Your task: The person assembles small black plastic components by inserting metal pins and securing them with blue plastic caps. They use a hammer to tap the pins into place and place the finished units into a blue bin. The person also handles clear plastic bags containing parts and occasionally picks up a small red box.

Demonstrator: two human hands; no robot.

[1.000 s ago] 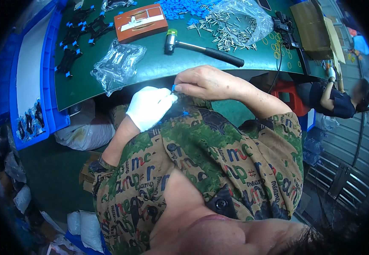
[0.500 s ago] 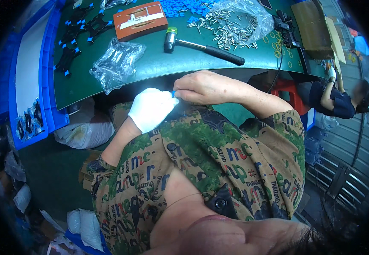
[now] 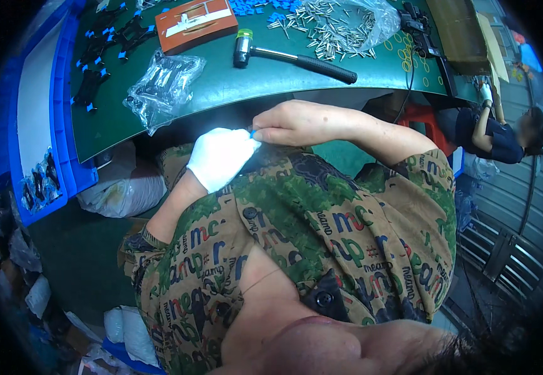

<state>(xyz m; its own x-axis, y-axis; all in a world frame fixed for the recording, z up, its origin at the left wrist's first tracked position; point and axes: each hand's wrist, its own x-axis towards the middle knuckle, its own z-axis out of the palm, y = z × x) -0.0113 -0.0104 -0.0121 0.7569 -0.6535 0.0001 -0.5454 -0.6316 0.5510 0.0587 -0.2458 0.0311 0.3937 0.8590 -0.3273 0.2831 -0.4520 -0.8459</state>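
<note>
My left hand (image 3: 221,159), in a white glove, is closed and meets my bare right hand (image 3: 284,125) just in front of the table edge. Between their fingertips shows a small blue piece (image 3: 253,134); both hands pinch it, and most of it is hidden by the fingers. On the green table (image 3: 221,94) beyond them lie a mallet (image 3: 302,60) with a black handle and a clear plastic bag (image 3: 165,87) of dark parts. Many small blue pieces (image 3: 262,6) and a heap of metal pins (image 3: 340,31) lie farther back.
An orange-brown box (image 3: 197,28) stands behind the clear bag. Black parts with blue tips (image 3: 90,84) lie at the table's left, beside a blue crate (image 3: 65,125). Yellow rings (image 3: 407,56) and a cardboard box (image 3: 459,37) are at right. A co-worker (image 3: 499,131) sits beyond.
The table and its things sit slightly higher and farther left in the picture. My hands stay together at the blue piece, with little visible movement.
</note>
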